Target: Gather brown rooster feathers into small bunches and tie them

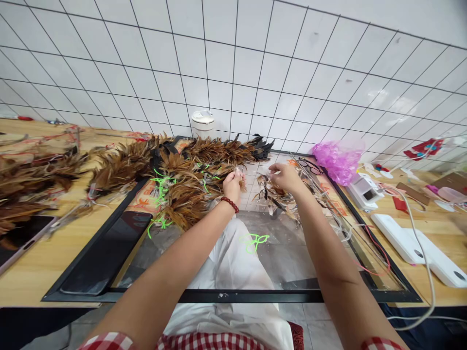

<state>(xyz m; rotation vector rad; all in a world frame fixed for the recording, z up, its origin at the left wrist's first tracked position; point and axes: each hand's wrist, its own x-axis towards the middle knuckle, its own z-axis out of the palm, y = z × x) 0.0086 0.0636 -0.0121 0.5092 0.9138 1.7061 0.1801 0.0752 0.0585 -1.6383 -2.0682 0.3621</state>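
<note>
My left hand [233, 184], with a red bead bracelet on its wrist, is closed in a pinch over the glass-topped frame. A small whitish and brownish bit shows at its fingertips, too small to name. Across a short gap, my right hand [284, 177] has its thumb and fingers pressed together, with a pale wisp by the tips. Brown feather bundles [186, 194] lie left of my left hand, some with bright green string [160, 187]. Beneath my right hand is a loose heap of feathers [275, 197]. A tangle of green string [254, 241] lies nearer me on the glass.
A black phone [109, 250] rests on the frame's left side. More feather garlands [124, 165] cover the wooden table at left. A white tub [203, 121] stands by the tiled wall. At right are eyeglasses [311, 166], a pink plastic bag [337, 160] and a white power strip [419, 248].
</note>
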